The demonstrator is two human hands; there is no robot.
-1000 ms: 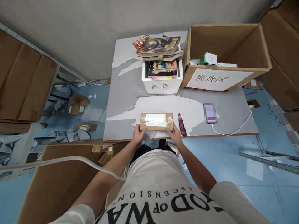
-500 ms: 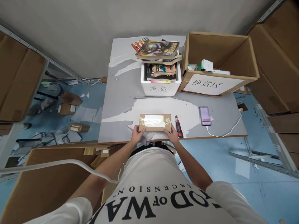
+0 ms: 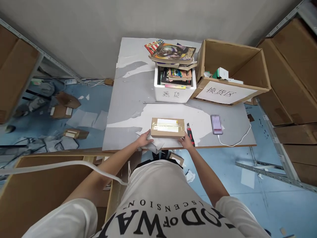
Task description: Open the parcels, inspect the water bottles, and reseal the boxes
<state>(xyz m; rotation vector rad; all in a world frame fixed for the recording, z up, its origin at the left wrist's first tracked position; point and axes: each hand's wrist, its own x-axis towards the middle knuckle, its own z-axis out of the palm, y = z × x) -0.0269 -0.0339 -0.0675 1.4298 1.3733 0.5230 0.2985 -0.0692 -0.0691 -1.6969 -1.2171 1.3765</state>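
Observation:
A small taped cardboard box (image 3: 168, 134) with a white label on top lies near the front of the table. My left hand (image 3: 144, 138) is beside its lower left corner, thumb and fingers apart. At the lower right corner my right hand (image 3: 186, 141) has its fingertips against or very near the box, the thumb spread away below its front edge. Just right of that hand is a red and black utility knife (image 3: 190, 135). A crumpled pale sheet (image 3: 156, 144) sits under and in front of the box.
Behind stand a white bin (image 3: 170, 96) piled with books and a large open carton (image 3: 228, 101) holding small boxes. A phone (image 3: 217, 125) on a white cable lies right. Another big carton (image 3: 49, 185) is at lower left, with a white cord (image 3: 74, 163) crossing above it.
My hands have loosened from the box's sides, and both thumbs have come off its top. The box shows its front face now. The whole view has shifted slightly.

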